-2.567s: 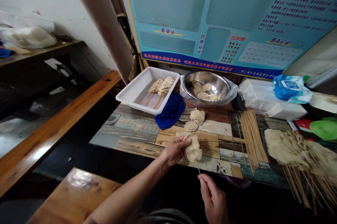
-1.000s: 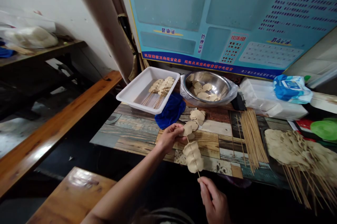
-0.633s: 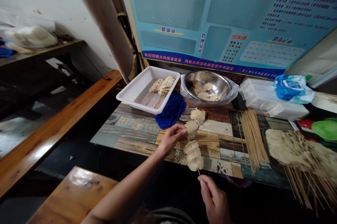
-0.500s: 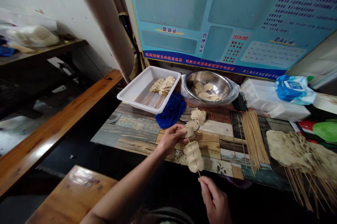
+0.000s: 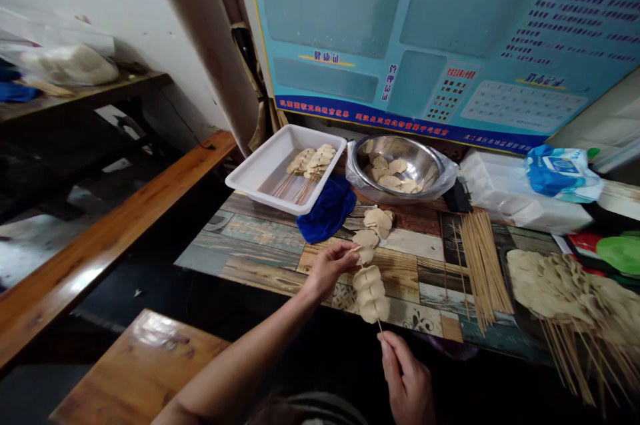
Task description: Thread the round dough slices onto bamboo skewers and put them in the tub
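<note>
Near the counter (image 5: pixel 270 255), right hand (image 5: pixel 407 375) pinches a wooden skewer (image 5: pixel 381 328), left hand (image 5: pixel 330 270) a thin slice (image 5: pixel 367 254); crooked poke might tear it.

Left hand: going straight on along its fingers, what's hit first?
Past the pale slice it pinches, the left hand would probably meet the loose slices lying on the table; depth is unclear, so it might pass just above them.

Glare is streaking the left bench (image 5: pixel 117 233), the steel bowl (image 5: pixel 421 162) is glinting, shadow is pooling beneath the tabletop (image 5: pixel 267 232), far-right lettering (image 5: pixel 570 12) is smearing!
</note>
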A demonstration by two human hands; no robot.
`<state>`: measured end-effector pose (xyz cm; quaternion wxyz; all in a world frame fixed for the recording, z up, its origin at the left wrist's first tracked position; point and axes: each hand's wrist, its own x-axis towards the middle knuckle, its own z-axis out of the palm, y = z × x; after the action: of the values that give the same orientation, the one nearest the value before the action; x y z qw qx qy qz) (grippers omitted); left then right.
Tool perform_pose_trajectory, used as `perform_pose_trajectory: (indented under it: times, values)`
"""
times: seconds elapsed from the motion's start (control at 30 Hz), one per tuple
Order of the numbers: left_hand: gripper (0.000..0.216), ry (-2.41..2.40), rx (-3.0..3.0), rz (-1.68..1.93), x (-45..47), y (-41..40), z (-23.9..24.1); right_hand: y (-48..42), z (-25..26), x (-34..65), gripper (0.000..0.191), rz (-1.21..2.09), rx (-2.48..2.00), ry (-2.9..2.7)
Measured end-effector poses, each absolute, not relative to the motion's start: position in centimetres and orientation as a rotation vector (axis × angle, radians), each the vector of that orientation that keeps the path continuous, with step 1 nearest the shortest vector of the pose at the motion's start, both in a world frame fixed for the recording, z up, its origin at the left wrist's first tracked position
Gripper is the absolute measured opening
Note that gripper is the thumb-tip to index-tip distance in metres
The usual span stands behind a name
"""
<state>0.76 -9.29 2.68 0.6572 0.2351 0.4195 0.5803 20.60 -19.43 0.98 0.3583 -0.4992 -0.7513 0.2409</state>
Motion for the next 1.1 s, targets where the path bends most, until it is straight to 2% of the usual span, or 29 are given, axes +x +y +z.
perform_pose_trajectory:
  times: [0.17,0.33,0.6,0.77,0.97,1.1]
  values:
    - [0.048,0.913,0.517,1.276,0.9,-9.5,2.3,-19.2,1.7,19.9,0.033,0.630,-1.320,-1.877]
    - [0.034,0.827,0.378,1.168,0.9,-10.1,2.8,-19.2,2.0,19.6,0.039,0.749,-1.387,-1.841]
    - [0.031,0.787,0.331,1.202,1.5,-9.9,3.0,-19.1,1.7,19.3,0.039,0.871,-1.374,-1.865]
    - [0.038,0.780,0.349,1.214,1.1,-10.2,3.7,-19.0,1.4,18.9,0.034,1.023,-1.361,-1.692]
    - [0.030,0.875,0.669,1.047,2.9,-13.3,4.6,-17.9,0.8,16.5,0.038,1.067,-1.406,-1.432]
    - [0.035,0.962,0.857,1.096,2.1,-12.6,6.4,-16.9,-0.7,15.0,0.049,0.949,-1.448,-1.417]
